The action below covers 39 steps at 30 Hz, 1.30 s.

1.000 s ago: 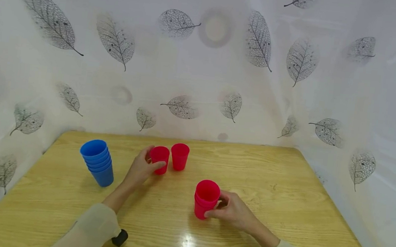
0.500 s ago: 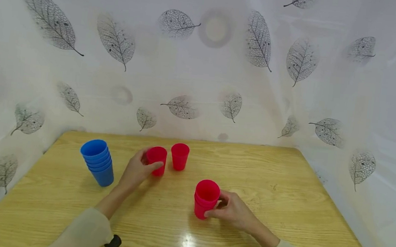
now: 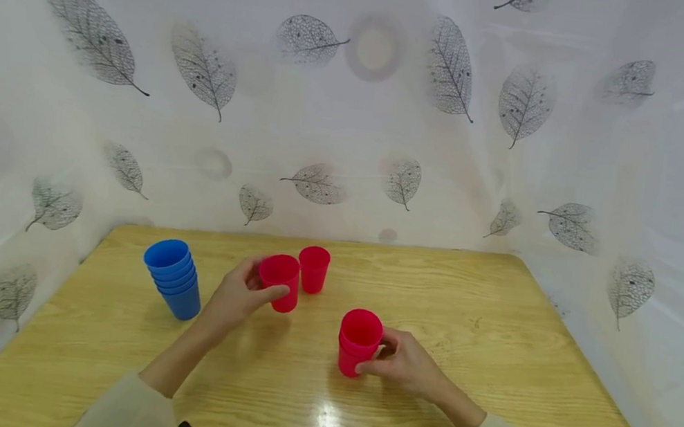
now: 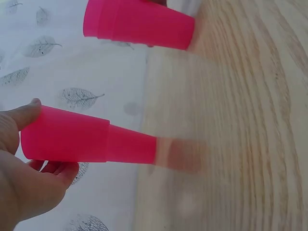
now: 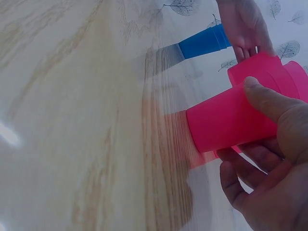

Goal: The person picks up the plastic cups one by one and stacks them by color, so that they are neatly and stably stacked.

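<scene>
In the head view my left hand [image 3: 235, 300] grips a red cup [image 3: 287, 283] by its side, upright and raised above the tabletop. Just behind it to the right stands a single red cup [image 3: 315, 273], which the held cup [image 4: 65, 137] partly covers in the left wrist view. My right hand [image 3: 404, 365] holds a stack of two nested red cups [image 3: 350, 351] near the middle of the table. Thumb and fingers reach round the stack [image 5: 226, 120] in the right wrist view, its base at the tabletop.
Several nested blue cups [image 3: 178, 287] stand as a stack at the left of the wooden table [image 3: 465, 289]. A pale curtain [image 3: 352, 117] with a leaf print hangs behind the table and along its sides.
My left hand has drawn the red cup slightly left and away from the cup behind, then lifted it and brought it nearer and rightward. My right hand keeps its hold on the stack.
</scene>
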### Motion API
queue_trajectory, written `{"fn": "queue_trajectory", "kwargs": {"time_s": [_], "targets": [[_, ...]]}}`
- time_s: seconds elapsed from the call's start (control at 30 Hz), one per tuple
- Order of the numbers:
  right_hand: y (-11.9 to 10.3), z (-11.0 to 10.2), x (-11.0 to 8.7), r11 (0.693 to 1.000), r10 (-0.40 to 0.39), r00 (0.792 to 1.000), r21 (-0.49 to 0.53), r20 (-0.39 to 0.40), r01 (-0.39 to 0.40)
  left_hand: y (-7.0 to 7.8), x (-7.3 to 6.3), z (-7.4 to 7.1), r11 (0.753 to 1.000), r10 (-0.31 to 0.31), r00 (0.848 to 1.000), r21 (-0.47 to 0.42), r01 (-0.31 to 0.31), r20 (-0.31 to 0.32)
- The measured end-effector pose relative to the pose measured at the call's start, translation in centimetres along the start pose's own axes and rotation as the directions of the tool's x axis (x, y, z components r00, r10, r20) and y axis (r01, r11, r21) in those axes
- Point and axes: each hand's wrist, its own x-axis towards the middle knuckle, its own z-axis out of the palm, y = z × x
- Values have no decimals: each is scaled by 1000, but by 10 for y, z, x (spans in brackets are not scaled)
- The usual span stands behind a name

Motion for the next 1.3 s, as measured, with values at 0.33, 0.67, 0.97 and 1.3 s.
{"fn": "queue_trajectory", "kwargs": {"time_s": [0.33,0.67,0.97,1.3], "targets": [[0,-1,-1,1000,19,1000,-11,-3,-19,23,-12,17,998,39,996,-48,-35,78],[-2,-1,-2,1000,26,1000,2,3,-26,47,-19,38,991,109,986,-89,-98,127],[1,-2,-1,1000,29,999,4,13,-29,72,-17,56,982,177,974,-91,-165,144],[2,-2,-1,1000,26,1000,13,15,-27,72,-18,79,979,187,955,-127,-161,231]]}}
